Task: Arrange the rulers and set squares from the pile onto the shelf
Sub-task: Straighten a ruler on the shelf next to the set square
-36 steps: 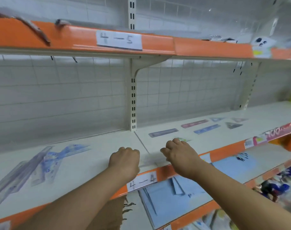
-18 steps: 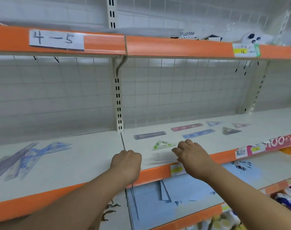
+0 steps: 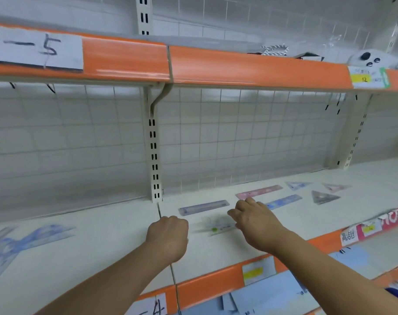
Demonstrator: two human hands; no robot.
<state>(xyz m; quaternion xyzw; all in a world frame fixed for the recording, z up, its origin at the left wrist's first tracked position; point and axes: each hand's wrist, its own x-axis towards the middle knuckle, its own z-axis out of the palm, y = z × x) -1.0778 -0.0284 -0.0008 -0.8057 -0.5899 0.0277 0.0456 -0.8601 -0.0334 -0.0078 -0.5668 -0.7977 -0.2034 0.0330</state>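
The white shelf (image 3: 102,258) with its orange front edge spans the whole view, and a second orange-edged shelf (image 3: 239,67) runs above it. At the left end of the lower shelf lies the pile (image 3: 23,242), a loose overlap of bluish rulers and set squares. Both forearms reach in over the front edge near the middle. The left hand (image 3: 167,237) is clenched into a fist on the shelf surface, with nothing showing in it. The right hand (image 3: 254,226) has its fingers bent down toward the shelf, and blur hides whether it grasps anything. Behind the hands, toward the back edge, three rulers lie flat and apart: a purple ruler (image 3: 203,207), a pink ruler (image 3: 259,192) and a blue ruler (image 3: 284,201). Further right lie a grey set square (image 3: 324,197), a pale blue set square (image 3: 298,184) and a pale pink set square (image 3: 335,187). Between the two hands, just beside the right one, lies a blurred clear set square with green markings (image 3: 216,226).
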